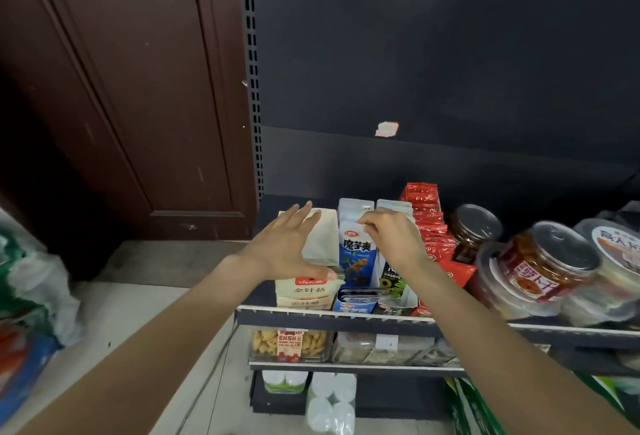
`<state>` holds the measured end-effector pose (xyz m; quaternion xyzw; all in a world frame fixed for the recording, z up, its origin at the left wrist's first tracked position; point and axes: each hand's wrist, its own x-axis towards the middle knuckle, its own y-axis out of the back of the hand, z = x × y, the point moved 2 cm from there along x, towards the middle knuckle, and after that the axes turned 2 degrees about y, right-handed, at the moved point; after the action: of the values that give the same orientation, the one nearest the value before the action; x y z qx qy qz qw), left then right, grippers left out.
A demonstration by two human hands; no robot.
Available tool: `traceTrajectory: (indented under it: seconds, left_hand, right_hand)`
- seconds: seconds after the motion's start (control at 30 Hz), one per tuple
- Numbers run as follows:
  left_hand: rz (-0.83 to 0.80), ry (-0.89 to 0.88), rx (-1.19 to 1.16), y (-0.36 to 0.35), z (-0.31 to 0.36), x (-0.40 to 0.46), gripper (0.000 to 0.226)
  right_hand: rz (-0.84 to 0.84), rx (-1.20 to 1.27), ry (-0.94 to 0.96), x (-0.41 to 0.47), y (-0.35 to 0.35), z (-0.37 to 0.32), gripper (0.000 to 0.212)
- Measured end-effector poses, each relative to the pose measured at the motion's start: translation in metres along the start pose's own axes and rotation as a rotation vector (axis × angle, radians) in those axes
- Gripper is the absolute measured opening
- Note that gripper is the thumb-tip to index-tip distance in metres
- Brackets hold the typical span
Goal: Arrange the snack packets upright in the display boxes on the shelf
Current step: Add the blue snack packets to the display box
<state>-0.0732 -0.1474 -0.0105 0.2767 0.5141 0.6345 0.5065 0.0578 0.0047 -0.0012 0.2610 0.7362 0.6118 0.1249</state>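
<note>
Left hand (287,247): fingers are spread and nearly straight, laid against the side and top of the beige packets (320,237); the thumb reaches down to the front of the beige box (304,291). Nothing is pinched.
Right hand (391,237): fingers are curled, and the top edge of a blue packet (356,247) appears to be pinched between thumb and fingertips; the exact contact is partly hidden.
Packets: they stand in the display boxes at the left end of the shelf (332,311), roughly upright. The blue box (353,303) sits at 3 o'clock of the beige one, touching it, and a dark box (398,299) follows at 3 o'clock again. Red packets (429,223) are stacked at 3 o'clock of the right hand.
Handling: the packets are judged light, soft-walled and glossy, so they are likely to slump or slide if released while leaning.
Grip point: the flat sealed top seam is judged the best hold for a pinch; a row is better steadied by a flat palm against its broad face.
Risk: neighbouring packets may be toppled if one is pulled sharply.
Nearby: jars (474,230) and tubs (547,261) stand at 3 o'clock along the shelf, apart from the boxes.
</note>
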Motion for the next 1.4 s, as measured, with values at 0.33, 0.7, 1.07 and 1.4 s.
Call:
traceTrajectory:
  seconds: [0.33,0.7,1.07,1.4]
  left_hand:
    - [0.059,-0.027,0.044,-0.002,0.002,-0.002,0.108]
    - [0.024,0.009,-0.149,-0.008,0.019,-0.026,0.036]
    - [0.104,0.108,-0.174,-0.015,0.026,-0.05,0.028]
    - [0.07,0.147,-0.308,-0.008,0.036,-0.052,0.03]
  right_hand:
    - [-0.026,-0.043,0.021,-0.007,-0.007,0.0,0.039]
    - [-0.192,0.4,-0.029,-0.077,0.011,-0.003,0.03]
    - [-0.119,0.095,-0.046,-0.091,0.003,-0.013,0.012]
    - [0.076,0.341,-0.021,-0.096,0.04,-0.003,0.009]
